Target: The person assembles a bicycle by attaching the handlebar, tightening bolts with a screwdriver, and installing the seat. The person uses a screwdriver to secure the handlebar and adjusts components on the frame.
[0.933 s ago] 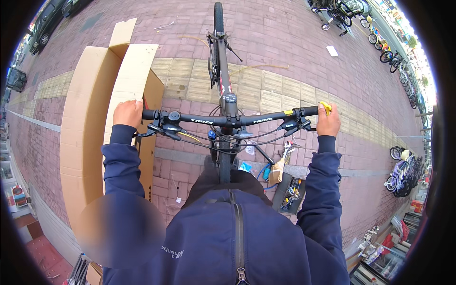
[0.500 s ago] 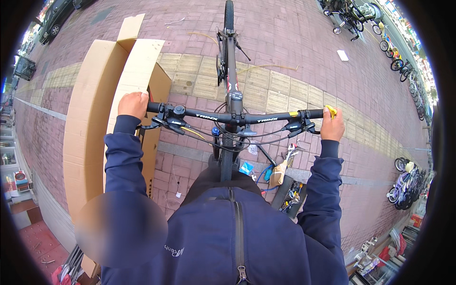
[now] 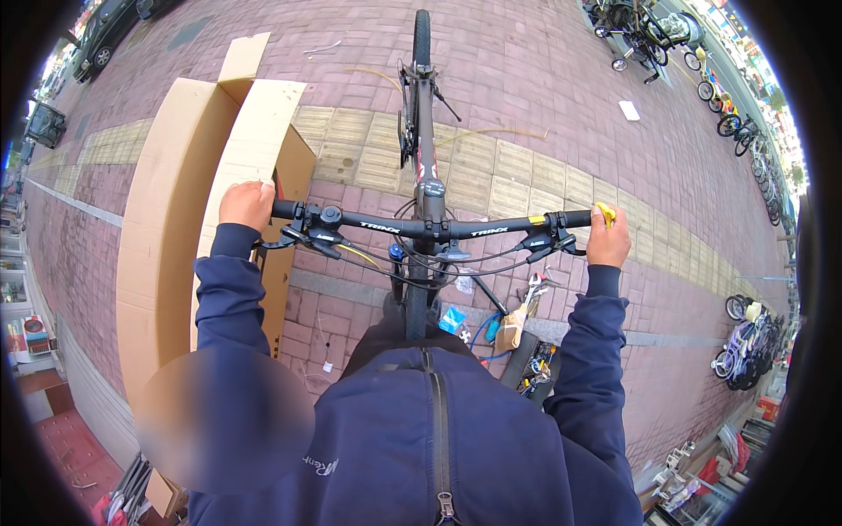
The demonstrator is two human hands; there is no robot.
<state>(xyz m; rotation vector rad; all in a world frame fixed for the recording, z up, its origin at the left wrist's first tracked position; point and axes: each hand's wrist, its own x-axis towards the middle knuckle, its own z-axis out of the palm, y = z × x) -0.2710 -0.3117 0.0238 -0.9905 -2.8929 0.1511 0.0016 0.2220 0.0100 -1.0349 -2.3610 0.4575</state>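
Observation:
A dark bicycle faces me, its front wheel (image 3: 416, 314) between my legs and its frame (image 3: 424, 131) running away from me. My left hand (image 3: 247, 205) is wrapped round the left end of the black handlebar (image 3: 351, 219). At the other end, my right hand (image 3: 610, 238) closes round the bar, with a small yellow piece (image 3: 606, 213) showing at its thumb; I cannot make out what that is. Brake levers, a round black knob (image 3: 331, 216) and looping cables (image 3: 430, 263) sit along the bar.
A tall open cardboard box (image 3: 175, 228) stands close by my left arm. Near my right knee are a tool tray (image 3: 537, 373), a tan pouch with tools (image 3: 511, 330) and a blue packet (image 3: 452, 319). Parked bikes (image 3: 747, 346) stand at the right.
The handlebar has tilted or shifted slightly, its right end lower and a little left, with my right hand following. Both hands keep their hold. The whole view has also moved slightly.

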